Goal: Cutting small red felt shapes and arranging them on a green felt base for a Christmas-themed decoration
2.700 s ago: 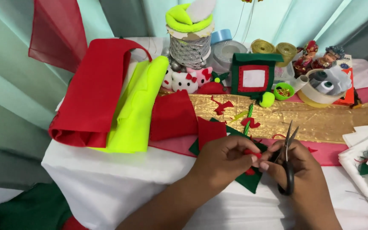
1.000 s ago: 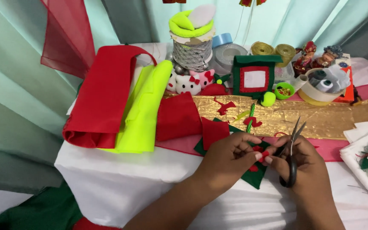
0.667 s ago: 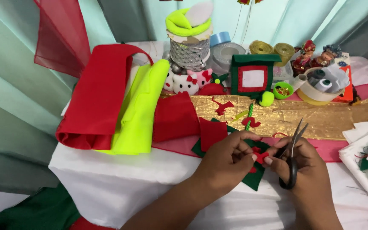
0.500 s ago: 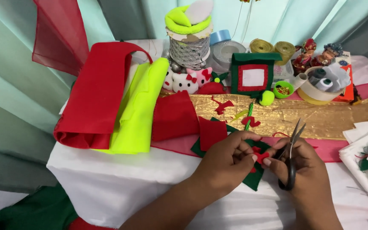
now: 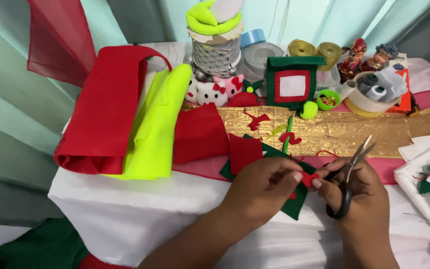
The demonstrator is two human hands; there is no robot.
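Seen from the head camera, two hands meet at the lower centre of the frame above a white-draped table. The left hand pinches a small red felt piece between fingertips, just over a dark green felt sheet. The right hand grips black-handled scissors, blades parted narrowly and pointing to the upper right, just beside the red piece. At left lie a folded red felt and neon yellow felt; a gold fabric strip crosses the middle right.
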